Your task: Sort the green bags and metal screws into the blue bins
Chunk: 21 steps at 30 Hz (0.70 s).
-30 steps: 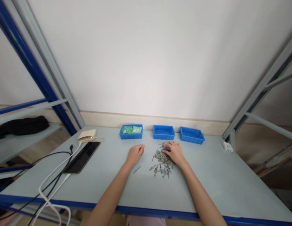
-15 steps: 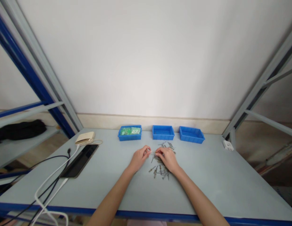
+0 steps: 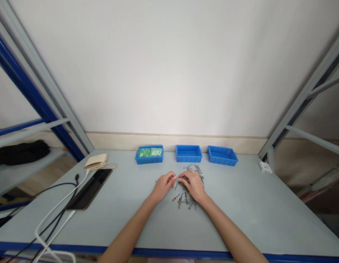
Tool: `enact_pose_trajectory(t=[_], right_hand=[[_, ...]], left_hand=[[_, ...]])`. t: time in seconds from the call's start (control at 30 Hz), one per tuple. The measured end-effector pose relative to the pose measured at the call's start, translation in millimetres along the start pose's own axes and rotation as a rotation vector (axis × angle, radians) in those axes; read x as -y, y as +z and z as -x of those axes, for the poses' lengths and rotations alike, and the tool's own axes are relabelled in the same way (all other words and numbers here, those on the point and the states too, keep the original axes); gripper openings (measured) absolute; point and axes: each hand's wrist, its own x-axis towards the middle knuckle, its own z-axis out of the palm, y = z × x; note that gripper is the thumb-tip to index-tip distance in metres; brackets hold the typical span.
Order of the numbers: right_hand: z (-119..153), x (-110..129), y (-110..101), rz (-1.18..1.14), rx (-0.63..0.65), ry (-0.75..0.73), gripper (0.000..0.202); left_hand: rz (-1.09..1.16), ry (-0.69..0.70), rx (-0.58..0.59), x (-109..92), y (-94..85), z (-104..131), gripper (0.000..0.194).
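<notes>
A loose heap of small metal pop rivets (image 3: 186, 199), with thin pins and thicker brassy ends, lies on the grey table (image 3: 169, 226). My left hand (image 3: 163, 185) is at the heap's left edge, thumb and fingers pinched; what it holds is too small to make out. Over the upper part of the heap, my right hand (image 3: 193, 184) is closed, its thumb and forefinger pinching a slim piece that looks like a rivet. The fingertips of both hands nearly meet, and this piece spans the small gap. Part of the heap is hidden under my right hand.
Three blue bins stand along the wall: a left bin (image 3: 149, 160) with green packets, a middle bin (image 3: 189, 159) with a small bit inside, and a right bin (image 3: 222, 162). To the left are a phone (image 3: 89, 189), a cream box (image 3: 96, 162) and cables; a white adapter (image 3: 265, 167) sits far right.
My hands have come closer, left hand shifting slightly right, so their fingertips nearly touch. The left fingers have closed further. The camera view has shifted slightly.
</notes>
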Motion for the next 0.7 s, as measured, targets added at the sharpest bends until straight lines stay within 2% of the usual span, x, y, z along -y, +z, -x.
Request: enact_pose_trajectory(t=[0.17, 0.43, 0.57, 0.7], right_hand=[[-1.5, 0.1, -2.4, 0.015, 0.024, 0.008, 0.026], [0.7, 5.1, -3.5, -0.062, 0.059, -0.007, 0.038], [-1.4, 1.7, -2.3, -0.116, 0.035, 0.017, 0.036], [-4.0, -7.0, -0.8, -0.171, -0.032, 0.054, 0.028]], left_hand=[[0.122, -0.017, -0.027, 3.6, 3.7, -1.5, 0.031], [0.11, 0.004, -0.044, 5.5, 4.6, -0.3, 0.039], [0.102, -0.008, -0.038, 5.1, 4.9, -0.3, 0.04], [0.148, -0.017, -0.069, 6.7, 6.3, -2.2, 0.032]])
